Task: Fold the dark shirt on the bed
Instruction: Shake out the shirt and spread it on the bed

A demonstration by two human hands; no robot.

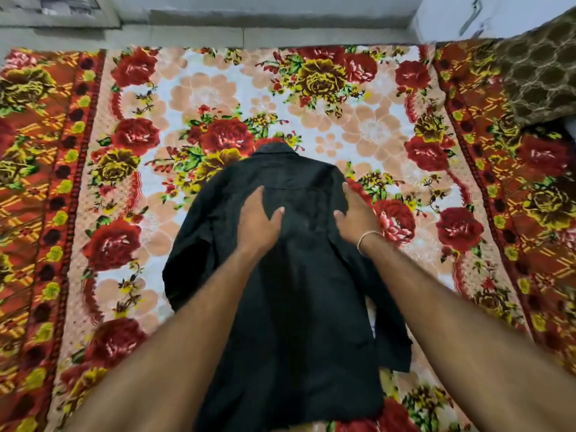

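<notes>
Hem end of dark shirt (293, 291) nearest, collar far, spread flat mid-bed on floral bedspread (389, 126); left hand (258, 224) and right hand (355, 218) flat, fingers extended, pressing its chest; likely light, limp, non-fragile: pinch shoulder seams or side edges.

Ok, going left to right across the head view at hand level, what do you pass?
Red border of the floral bedspread → left hand flat on the dark shirt → right hand at the shirt's right edge → thread bracelet.

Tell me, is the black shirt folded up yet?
Not yet. The shirt lies spread flat, collar away, sleeves out at both sides.
</notes>
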